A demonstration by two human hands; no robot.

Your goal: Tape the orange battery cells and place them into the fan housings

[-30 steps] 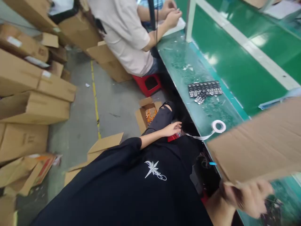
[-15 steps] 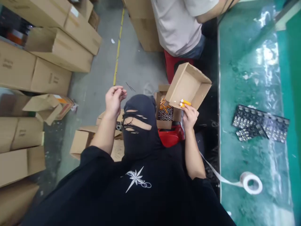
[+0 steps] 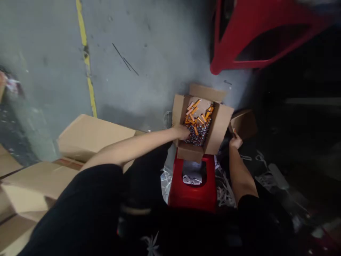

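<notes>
Grey concrete floor (image 3: 149, 46) far beyond both hands, with a yellow line (image 3: 87, 60) painted on it. Big brown cardboard boxes (image 3: 90, 135) out past the left arm. A red stool (image 3: 193, 197) right below the hands, and on top of it the open box (image 3: 218, 128), flaps spread wide, between the two hands.

Half a second ago: small box (image 3: 245, 122) up high in the right hand and tipped over the open box, left hand in the air and empty. Now: small box down low, just beside the open box on the right-hand side, no longer tipped. So, done with pouring for now, and on to the pile inside.

Left hand (image 3: 183, 132) over the near left wall of the open box, fingers down among the pieces. Cannot tell how far open, or whether anything is pinched. Right hand (image 3: 235, 142) curled at the corner of the small box, touching it; too blurry to tell a real grip.

Inside the open box: a loose heap of little orange sticks (image 3: 198, 113) lying every which way, on top of dark shiny round bits (image 3: 198, 137).
</notes>
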